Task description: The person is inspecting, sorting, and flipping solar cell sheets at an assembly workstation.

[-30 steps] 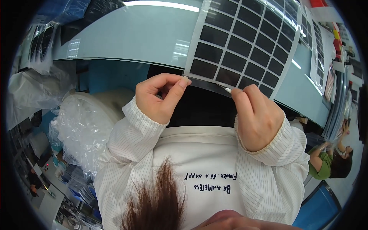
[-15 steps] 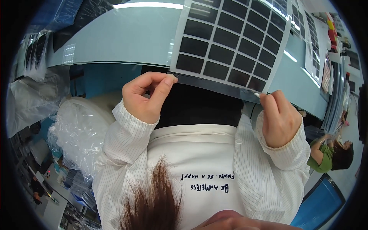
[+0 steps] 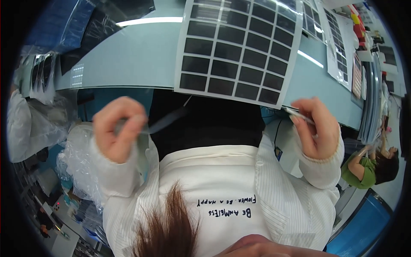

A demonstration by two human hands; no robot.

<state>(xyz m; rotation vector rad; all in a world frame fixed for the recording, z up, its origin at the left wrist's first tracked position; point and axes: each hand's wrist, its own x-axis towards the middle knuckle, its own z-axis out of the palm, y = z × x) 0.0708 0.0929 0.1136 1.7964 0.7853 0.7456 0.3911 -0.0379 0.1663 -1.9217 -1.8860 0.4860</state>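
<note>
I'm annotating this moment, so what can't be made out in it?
In the head view:
Left hand: outline smeared by motion blur.
Strip: edges blurred; its held end is hidden by that hand.
White tool: rear end hidden in the right hand.
Sheet: far part cut off by the upper edge.

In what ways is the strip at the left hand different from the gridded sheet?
The strip is narrow; the sheet is broad, with rows of dark rectangles. The strip extends from the left hand; the sheet lies on the table. The strip is blurred; the sheet looks fairly sharp.
</note>
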